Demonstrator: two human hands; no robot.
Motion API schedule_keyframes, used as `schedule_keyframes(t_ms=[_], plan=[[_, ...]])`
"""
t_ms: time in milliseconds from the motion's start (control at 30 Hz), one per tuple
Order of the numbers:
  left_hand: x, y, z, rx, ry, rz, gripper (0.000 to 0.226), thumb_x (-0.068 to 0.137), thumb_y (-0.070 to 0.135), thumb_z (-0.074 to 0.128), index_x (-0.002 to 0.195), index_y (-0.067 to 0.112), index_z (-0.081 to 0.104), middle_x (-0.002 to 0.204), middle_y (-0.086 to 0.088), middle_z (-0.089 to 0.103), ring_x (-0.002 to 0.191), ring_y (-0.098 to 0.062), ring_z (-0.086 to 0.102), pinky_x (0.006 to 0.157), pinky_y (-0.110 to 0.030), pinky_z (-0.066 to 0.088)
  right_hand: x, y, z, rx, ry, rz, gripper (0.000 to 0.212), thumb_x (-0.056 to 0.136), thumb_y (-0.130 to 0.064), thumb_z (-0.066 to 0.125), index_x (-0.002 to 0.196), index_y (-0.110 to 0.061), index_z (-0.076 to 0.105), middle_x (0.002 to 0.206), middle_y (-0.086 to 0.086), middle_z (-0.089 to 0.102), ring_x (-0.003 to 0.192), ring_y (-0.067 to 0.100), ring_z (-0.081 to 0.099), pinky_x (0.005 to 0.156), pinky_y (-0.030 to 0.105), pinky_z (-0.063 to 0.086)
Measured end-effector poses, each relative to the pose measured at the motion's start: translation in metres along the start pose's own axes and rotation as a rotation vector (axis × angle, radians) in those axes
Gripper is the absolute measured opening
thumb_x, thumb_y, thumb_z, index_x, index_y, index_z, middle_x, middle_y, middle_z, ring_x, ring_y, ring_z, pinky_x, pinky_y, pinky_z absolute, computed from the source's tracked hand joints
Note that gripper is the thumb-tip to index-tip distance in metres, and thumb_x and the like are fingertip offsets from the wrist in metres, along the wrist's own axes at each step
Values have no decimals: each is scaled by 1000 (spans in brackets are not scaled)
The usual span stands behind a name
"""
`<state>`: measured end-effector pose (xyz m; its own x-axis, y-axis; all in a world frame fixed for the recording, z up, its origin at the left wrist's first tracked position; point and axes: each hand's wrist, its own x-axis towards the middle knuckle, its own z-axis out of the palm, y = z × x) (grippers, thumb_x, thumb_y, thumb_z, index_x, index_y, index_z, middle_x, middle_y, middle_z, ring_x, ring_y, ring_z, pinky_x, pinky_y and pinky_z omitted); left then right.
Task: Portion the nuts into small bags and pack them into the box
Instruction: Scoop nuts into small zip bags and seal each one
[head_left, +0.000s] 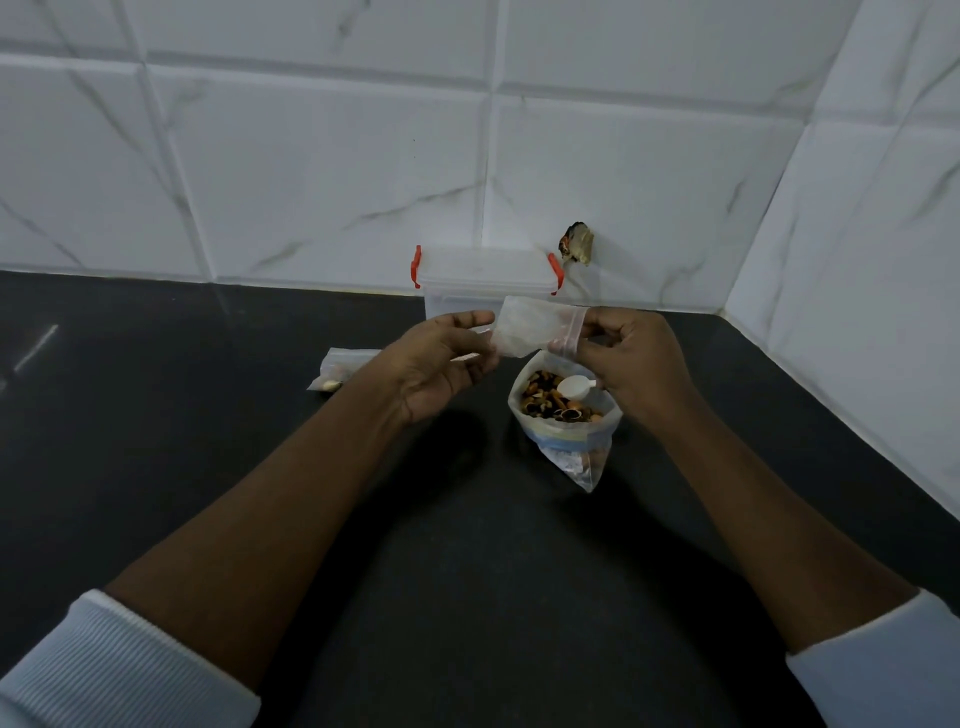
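Both small bag (535, 327) edges are pinched: left hand (441, 364), right hand (634, 364).

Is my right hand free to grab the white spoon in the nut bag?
Probably not yet: the right hand pinches the small bag at its zip end. The white spoon lies uncovered in the open nut bag just below, so letting go should free the way.

Light: dim, cool, diffuse; wall (322, 171) brightest.
Shadows: soft patch beneath left hand (441, 364) on tabletop (208, 441).
Glare: pale streak at tabletop's far left.
Edges: wall's lines bow, wide-angle.
Focus: slightly soft overall.
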<state>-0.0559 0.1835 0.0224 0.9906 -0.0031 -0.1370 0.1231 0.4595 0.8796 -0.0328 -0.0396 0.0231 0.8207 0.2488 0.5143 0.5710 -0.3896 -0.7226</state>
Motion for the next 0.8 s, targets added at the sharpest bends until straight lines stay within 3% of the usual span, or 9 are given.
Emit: schedule_keyframes(t_ms=[100, 267, 367, 433, 533, 633, 800], plan=[[1, -1, -1, 20, 3, -17, 40, 88, -17, 59, 120, 7, 63, 121, -19, 68, 99, -25, 69, 66, -25, 60, 2, -2, -6, 8, -7, 1, 31, 86, -26, 83, 116, -17, 79, 102, -12, 79, 97, -1, 73, 87, 25, 60], [1, 0, 2, -15, 93, -97, 39, 83, -14, 58, 113, 12, 62, 104, -15, 64, 78, -15, 61, 54, -20, 49, 2, -2, -5, 6, -25, -12, 33, 85, -28, 84, 117, -20, 79, 105, -12, 79, 100, 2, 73, 89, 29, 60], [-1, 0, 2, 38, 121, -98, 36, 85, -6, 60, 117, 12, 65, 105, -11, 63, 78, -15, 58, 61, -23, 47, 1, -2, -5, 1, -34, -22, 32, 86, -26, 84, 117, -20, 79, 104, -12, 79, 98, 2, 73, 88, 27, 60], [-1, 0, 0, 93, 118, -81, 30, 86, 11, 66, 116, 12, 70, 106, -7, 63, 81, -16, 55, 66, -28, 47, 1, -3, -7, 28, -44, -17, 31, 86, -24, 84, 116, -19, 79, 102, -11, 79, 97, 2, 74, 86, 23, 59], [-3, -2, 1, 130, 77, -69, 23, 90, 28, 70, 108, 14, 70, 105, -5, 70, 87, -19, 63, 68, -31, 50, 0, -4, -8, 59, -95, -29, 31, 86, -20, 83, 116, -16, 79, 101, -8, 80, 96, 5, 75, 85, 22, 59], [1, -8, 4, 129, 111, -33, 18, 94, 22, 71, 108, 12, 69, 109, -7, 73, 96, -21, 69, 65, -31, 56, 0, -5, -5, 52, -154, -20, 30, 85, -18, 84, 115, -15, 79, 97, -8, 80, 90, 5, 75, 79, 16, 55], [-3, -6, 7, 21, 118, -20, 12, 97, 13, 65, 107, 9, 67, 110, -10, 72, 97, -25, 71, 61, -31, 59, 0, -5, -4, 39, -165, 10, 32, 84, -19, 86, 114, -16, 79, 98, -6, 80, 92, 10, 76, 83, 23, 59]])
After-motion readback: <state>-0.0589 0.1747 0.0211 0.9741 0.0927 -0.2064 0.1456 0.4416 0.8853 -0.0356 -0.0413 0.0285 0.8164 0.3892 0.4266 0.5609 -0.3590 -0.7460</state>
